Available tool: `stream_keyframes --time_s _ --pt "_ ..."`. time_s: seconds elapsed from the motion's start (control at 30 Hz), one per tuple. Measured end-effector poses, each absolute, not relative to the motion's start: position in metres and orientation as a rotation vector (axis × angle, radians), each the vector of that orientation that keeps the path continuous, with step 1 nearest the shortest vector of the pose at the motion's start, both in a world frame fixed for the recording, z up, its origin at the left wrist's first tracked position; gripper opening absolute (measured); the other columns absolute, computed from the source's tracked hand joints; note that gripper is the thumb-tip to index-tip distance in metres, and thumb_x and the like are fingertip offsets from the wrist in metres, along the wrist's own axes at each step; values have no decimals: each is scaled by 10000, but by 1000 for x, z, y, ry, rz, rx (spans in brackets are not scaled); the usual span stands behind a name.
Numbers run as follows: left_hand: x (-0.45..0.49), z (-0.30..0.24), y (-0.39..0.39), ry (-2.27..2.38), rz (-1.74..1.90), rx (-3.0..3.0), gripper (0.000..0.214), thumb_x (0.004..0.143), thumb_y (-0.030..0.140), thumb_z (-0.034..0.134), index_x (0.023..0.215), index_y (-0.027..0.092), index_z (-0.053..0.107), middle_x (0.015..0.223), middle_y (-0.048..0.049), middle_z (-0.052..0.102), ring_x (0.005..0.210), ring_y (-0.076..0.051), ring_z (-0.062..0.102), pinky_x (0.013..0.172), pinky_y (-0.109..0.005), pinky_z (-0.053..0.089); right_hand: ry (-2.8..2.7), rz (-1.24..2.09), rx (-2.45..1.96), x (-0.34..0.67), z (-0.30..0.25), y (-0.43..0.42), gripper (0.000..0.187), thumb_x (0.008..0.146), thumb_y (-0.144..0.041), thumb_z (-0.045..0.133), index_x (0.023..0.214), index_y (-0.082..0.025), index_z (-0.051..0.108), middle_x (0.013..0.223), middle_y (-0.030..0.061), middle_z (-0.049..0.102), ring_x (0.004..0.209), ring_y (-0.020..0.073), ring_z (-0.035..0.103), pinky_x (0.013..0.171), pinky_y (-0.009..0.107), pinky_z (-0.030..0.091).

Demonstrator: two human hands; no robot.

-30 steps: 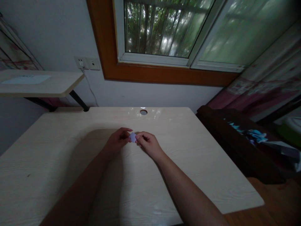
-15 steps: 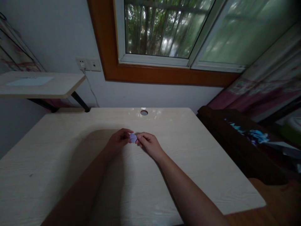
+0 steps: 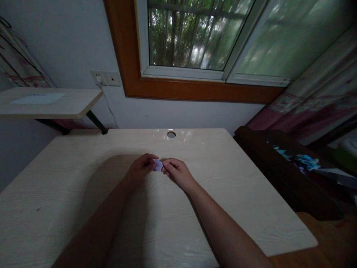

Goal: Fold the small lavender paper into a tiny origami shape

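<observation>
A small piece of folded lilac paper is held between both hands, just above the middle of the pale wood-grain desk. My left hand pinches its left edge with thumb and fingers. On the other side, my right hand grips the right edge between thumb and forefinger. The fingertips hide part of the paper, and its exact folds are too small to make out.
Behind the hands a round cable hole pierces the desk. A raised shelf with a paper sheet stands at the back left. To the right, dark wooden furniture carries blue pieces. A window rises beyond.
Both hands keep their pinch on the paper, which looks very slightly tilted compared with before. The whole view has shifted a little.
</observation>
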State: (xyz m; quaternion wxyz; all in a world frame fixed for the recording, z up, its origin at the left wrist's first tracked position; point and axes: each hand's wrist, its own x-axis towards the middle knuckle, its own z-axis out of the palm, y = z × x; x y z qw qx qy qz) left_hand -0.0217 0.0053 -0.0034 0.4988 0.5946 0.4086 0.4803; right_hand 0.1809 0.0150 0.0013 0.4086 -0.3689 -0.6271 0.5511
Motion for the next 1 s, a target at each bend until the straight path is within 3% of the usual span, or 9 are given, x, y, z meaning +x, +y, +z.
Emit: stream_keyframes --time_s 0.3,0.77,1.0 --pt "-21 -4 7 1133 1182 1458 294 829 411 679 1013 181 672 780 -14 669 708 -144 638 657 -255 524 -1581 1392 -926 182 3 14 307 899 -458 576 851 -181 697 781 38 692 598 115 529 579 239 420" --pt "-19 -5 6 1024 1186 1464 322 869 372 640 1136 200 589 749 19 610 703 -129 623 681 -262 531 -1545 1419 -931 180 -1 15 145 817 -293 635 876 -180 705 766 26 705 625 124 566 608 248 430" --pt "-17 -7 6 1010 1258 1436 215 872 346 643 946 191 512 784 16 627 681 -119 635 654 -253 524 -1535 1404 -935 179 5 13 122 786 -273 629 836 -180 690 735 18 685 613 122 552 589 243 421"
